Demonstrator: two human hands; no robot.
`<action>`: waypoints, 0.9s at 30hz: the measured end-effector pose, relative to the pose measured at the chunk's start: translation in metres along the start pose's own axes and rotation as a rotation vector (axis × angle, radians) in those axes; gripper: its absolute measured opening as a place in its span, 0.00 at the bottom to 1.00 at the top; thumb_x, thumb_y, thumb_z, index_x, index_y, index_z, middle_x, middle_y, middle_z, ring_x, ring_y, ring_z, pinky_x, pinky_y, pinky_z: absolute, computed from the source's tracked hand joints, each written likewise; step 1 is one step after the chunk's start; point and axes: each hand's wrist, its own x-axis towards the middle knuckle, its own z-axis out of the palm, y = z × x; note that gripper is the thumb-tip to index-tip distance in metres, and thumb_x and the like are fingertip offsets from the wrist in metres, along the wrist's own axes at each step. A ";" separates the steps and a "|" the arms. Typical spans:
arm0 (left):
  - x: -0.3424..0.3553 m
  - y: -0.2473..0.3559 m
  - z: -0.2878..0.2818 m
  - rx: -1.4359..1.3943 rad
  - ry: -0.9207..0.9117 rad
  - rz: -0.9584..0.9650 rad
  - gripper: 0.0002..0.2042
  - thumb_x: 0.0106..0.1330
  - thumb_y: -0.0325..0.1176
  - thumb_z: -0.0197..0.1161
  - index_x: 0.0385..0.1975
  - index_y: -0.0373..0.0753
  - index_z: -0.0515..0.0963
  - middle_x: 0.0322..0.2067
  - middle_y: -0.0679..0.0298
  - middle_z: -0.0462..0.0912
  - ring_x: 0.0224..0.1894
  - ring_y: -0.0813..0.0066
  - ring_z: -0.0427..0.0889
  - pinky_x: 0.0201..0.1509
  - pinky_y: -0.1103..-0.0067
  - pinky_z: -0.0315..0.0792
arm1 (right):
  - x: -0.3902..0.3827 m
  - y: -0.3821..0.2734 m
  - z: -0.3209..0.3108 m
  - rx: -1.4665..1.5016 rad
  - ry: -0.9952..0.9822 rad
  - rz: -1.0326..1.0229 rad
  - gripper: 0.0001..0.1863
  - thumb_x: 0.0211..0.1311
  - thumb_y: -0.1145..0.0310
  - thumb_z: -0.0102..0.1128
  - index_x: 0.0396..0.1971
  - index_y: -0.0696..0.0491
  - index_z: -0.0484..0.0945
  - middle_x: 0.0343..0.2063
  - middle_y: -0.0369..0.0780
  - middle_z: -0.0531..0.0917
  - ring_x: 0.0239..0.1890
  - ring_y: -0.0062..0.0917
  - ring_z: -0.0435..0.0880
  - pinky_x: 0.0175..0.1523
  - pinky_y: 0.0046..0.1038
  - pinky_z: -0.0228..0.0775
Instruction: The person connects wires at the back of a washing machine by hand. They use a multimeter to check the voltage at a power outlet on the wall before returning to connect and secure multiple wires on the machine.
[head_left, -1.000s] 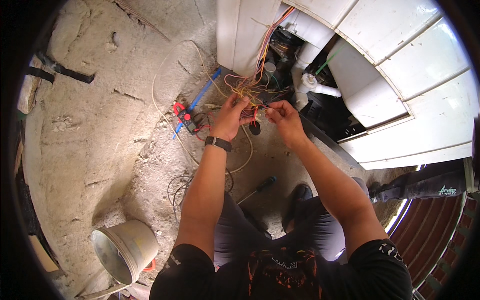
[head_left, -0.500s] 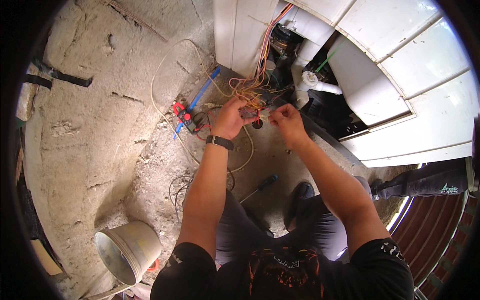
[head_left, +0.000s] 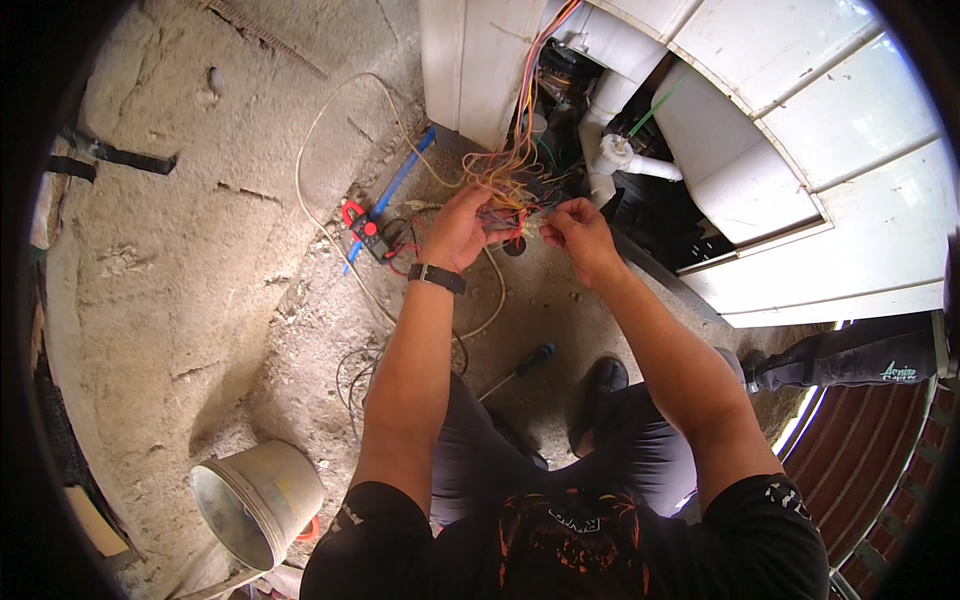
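A tangle of thin coloured wires (head_left: 510,170) hangs from the opening of a white tiled housing (head_left: 770,180). My left hand (head_left: 457,232), with a black watch at the wrist, grips part of the bundle. Just right of it, my right hand (head_left: 588,242) pinches at a fine wire end near some red leads and small pale pieces, too small to make out exactly. A red and black clamp meter (head_left: 365,229) lies on the rough concrete to the left, across a blue strip (head_left: 404,168). A screwdriver (head_left: 530,362) lies on the ground below my hands.
White pipes (head_left: 650,172) and dark fittings sit inside the housing opening. A pale cord (head_left: 300,190) loops over the concrete. A dirty bucket (head_left: 280,480) lies tilted at lower left. Dark cloth (head_left: 830,360) and reddish brickwork (head_left: 870,450) are at the right. My feet are below my hands.
Both hands stay at the wire tangle, shifting slightly. The fingers of my right hand have moved a little at the wire ends, and the view has shifted slightly.
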 end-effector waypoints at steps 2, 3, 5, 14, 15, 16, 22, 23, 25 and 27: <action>0.000 0.000 -0.001 0.013 -0.018 0.003 0.13 0.77 0.37 0.53 0.56 0.42 0.74 0.50 0.61 0.83 0.52 0.64 0.83 0.56 0.52 0.78 | -0.002 0.000 0.001 -0.008 0.006 -0.014 0.08 0.66 0.76 0.59 0.42 0.57 0.71 0.35 0.39 0.81 0.35 0.23 0.84 0.41 0.25 0.78; 0.000 0.000 -0.002 0.020 -0.027 0.005 0.14 0.77 0.37 0.52 0.57 0.42 0.73 0.51 0.62 0.82 0.52 0.64 0.83 0.56 0.52 0.78 | -0.002 0.000 0.001 -0.015 0.000 -0.016 0.08 0.66 0.77 0.59 0.42 0.57 0.71 0.35 0.38 0.81 0.35 0.23 0.84 0.40 0.25 0.77; 0.000 -0.001 -0.003 0.017 -0.032 0.004 0.14 0.77 0.38 0.53 0.57 0.42 0.74 0.51 0.62 0.82 0.52 0.64 0.83 0.56 0.52 0.78 | -0.003 0.000 0.001 -0.027 -0.015 -0.021 0.09 0.66 0.77 0.58 0.43 0.56 0.71 0.35 0.38 0.80 0.34 0.22 0.83 0.40 0.24 0.77; -0.007 0.001 0.001 0.045 -0.046 -0.005 0.15 0.76 0.41 0.56 0.56 0.42 0.74 0.49 0.60 0.84 0.49 0.65 0.84 0.57 0.53 0.77 | -0.009 -0.005 0.004 -0.005 -0.059 0.019 0.10 0.68 0.74 0.54 0.47 0.52 0.73 0.37 0.36 0.80 0.37 0.21 0.81 0.44 0.25 0.76; -0.007 0.001 0.001 0.050 -0.050 -0.014 0.15 0.76 0.41 0.56 0.56 0.42 0.74 0.49 0.60 0.84 0.50 0.65 0.84 0.57 0.53 0.77 | -0.011 -0.007 0.005 0.020 -0.068 0.028 0.11 0.67 0.74 0.54 0.48 0.52 0.73 0.37 0.36 0.80 0.37 0.21 0.81 0.44 0.26 0.75; -0.007 0.001 0.001 0.051 -0.055 -0.019 0.15 0.76 0.41 0.56 0.56 0.42 0.74 0.50 0.60 0.83 0.50 0.64 0.84 0.57 0.52 0.77 | -0.012 -0.009 0.006 0.044 -0.077 0.038 0.12 0.67 0.74 0.53 0.49 0.52 0.73 0.38 0.36 0.80 0.37 0.21 0.80 0.45 0.26 0.75; -0.003 -0.003 -0.006 0.020 -0.070 -0.049 0.16 0.73 0.37 0.56 0.57 0.42 0.75 0.49 0.62 0.84 0.48 0.66 0.84 0.53 0.55 0.80 | -0.009 -0.006 0.000 0.108 -0.154 0.054 0.14 0.67 0.66 0.53 0.50 0.49 0.74 0.38 0.35 0.81 0.40 0.21 0.78 0.47 0.29 0.71; -0.003 -0.004 -0.004 0.025 -0.073 -0.053 0.16 0.72 0.37 0.56 0.57 0.42 0.75 0.49 0.62 0.84 0.48 0.66 0.84 0.53 0.55 0.80 | -0.008 -0.008 -0.002 0.122 -0.156 0.062 0.14 0.67 0.65 0.53 0.50 0.48 0.74 0.39 0.35 0.80 0.41 0.21 0.78 0.47 0.29 0.70; -0.002 -0.004 0.000 0.042 -0.091 -0.055 0.17 0.71 0.37 0.55 0.58 0.42 0.74 0.50 0.61 0.83 0.50 0.65 0.84 0.54 0.53 0.79 | -0.007 -0.007 0.001 0.103 -0.028 -0.031 0.13 0.66 0.66 0.54 0.49 0.49 0.76 0.38 0.35 0.79 0.39 0.23 0.77 0.48 0.30 0.70; -0.003 -0.005 -0.006 0.070 -0.112 -0.044 0.18 0.73 0.37 0.54 0.60 0.42 0.72 0.53 0.59 0.82 0.53 0.61 0.83 0.58 0.49 0.77 | -0.009 -0.009 0.005 -0.150 0.066 -0.246 0.13 0.66 0.64 0.55 0.47 0.51 0.78 0.39 0.36 0.78 0.40 0.26 0.77 0.50 0.31 0.70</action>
